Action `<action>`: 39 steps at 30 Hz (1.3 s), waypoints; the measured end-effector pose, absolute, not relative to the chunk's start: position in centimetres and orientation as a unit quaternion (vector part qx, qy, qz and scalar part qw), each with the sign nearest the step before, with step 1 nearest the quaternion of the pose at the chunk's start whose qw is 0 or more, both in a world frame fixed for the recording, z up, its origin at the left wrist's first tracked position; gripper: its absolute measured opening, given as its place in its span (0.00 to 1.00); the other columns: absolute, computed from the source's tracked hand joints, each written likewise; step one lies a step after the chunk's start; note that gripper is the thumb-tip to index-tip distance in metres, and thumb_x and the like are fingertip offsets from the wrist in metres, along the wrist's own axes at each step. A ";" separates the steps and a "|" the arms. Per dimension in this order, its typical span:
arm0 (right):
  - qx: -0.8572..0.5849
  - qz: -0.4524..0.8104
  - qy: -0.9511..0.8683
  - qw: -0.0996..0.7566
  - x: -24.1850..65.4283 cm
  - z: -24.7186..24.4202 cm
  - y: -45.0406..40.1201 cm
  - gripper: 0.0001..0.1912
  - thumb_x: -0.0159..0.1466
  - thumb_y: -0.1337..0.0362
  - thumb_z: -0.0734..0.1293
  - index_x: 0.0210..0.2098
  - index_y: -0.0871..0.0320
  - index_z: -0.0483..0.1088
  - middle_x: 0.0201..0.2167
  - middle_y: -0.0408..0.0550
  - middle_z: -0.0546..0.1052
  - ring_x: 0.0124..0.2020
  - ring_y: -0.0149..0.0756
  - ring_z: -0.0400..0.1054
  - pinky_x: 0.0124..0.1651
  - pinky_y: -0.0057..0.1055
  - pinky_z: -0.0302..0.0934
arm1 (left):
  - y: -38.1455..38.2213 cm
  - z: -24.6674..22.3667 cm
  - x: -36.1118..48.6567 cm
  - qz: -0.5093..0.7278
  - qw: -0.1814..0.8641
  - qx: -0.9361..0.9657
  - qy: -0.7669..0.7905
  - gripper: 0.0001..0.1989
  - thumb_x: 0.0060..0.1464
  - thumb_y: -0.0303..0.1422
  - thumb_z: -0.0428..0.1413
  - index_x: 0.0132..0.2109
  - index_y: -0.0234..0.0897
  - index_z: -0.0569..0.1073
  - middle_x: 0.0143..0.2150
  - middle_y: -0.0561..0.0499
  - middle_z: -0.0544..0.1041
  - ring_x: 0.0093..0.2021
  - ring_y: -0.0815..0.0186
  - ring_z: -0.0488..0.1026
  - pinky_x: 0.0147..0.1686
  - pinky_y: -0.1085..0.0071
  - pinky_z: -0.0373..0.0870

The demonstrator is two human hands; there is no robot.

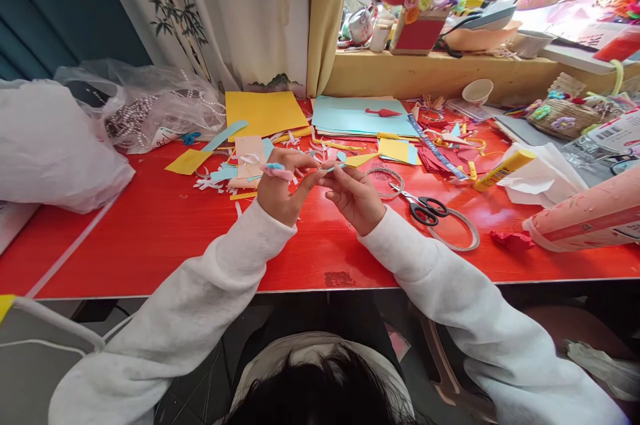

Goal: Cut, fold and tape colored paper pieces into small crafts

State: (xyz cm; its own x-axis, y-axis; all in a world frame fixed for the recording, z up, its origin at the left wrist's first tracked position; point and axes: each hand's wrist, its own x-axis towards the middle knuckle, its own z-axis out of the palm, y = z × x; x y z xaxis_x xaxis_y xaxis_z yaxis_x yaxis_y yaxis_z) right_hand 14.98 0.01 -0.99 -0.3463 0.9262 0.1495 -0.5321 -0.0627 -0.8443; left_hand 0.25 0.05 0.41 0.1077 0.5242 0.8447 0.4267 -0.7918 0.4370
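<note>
Above the front middle of the red table, my left hand [281, 193] and my right hand [359, 198] meet fingertip to fingertip. Both pinch a small light-blue paper piece [330, 170], mostly covered by the fingers. A fluffy pink and blue item [278, 171] rests against the back of my left hand; how it is held there I cannot tell. Just beyond lie paper scraps [220, 175], a pale peach sheet [249, 150] and small yellow and blue squares [395, 150]. Black-handled scissors [425, 210] and a roll of tape [385, 182] sit right of my right hand.
Yellow sheets [267, 111] and a light-blue stack [357, 115] lie at the back. Plastic bags [55, 138] cover the left side. A yellow glue stick [505, 169], crumpled white paper [543, 175] and a large pink cylinder [590, 211] stand or lie at right.
</note>
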 end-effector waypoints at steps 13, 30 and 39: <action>-0.250 0.658 -0.463 0.538 15.2 -0.4 -0.3 0.11 0.54 0.57 0.67 0.34 0.56 0.73 0.34 0.43 0.77 0.35 0.27 0.72 0.31 0.18 0.68 | -0.6 0.6 0.2 0.559 0.081 0.746 0.353 0.11 0.52 0.36 0.53 0.43 0.36 0.68 0.38 0.51 0.74 0.38 0.70 0.73 0.39 0.73 0.70; -0.278 0.622 -0.466 0.564 15.2 -0.6 0.2 0.13 0.50 0.56 0.70 0.32 0.57 0.74 0.24 0.41 0.75 0.25 0.25 0.69 0.28 0.22 0.67 | 0.5 0.6 0.2 0.494 0.167 0.778 0.349 0.10 0.50 0.36 0.55 0.36 0.34 0.67 0.32 0.53 0.74 0.31 0.71 0.72 0.33 0.74 0.70; -0.306 0.575 -0.508 0.564 15.2 -0.9 0.0 0.19 0.54 0.54 0.66 0.43 0.56 0.71 0.22 0.41 0.72 0.25 0.26 0.67 0.31 0.27 0.67 | 0.4 0.4 0.2 0.484 0.158 0.775 0.375 0.12 0.49 0.40 0.54 0.34 0.35 0.68 0.31 0.52 0.75 0.31 0.69 0.73 0.35 0.72 0.70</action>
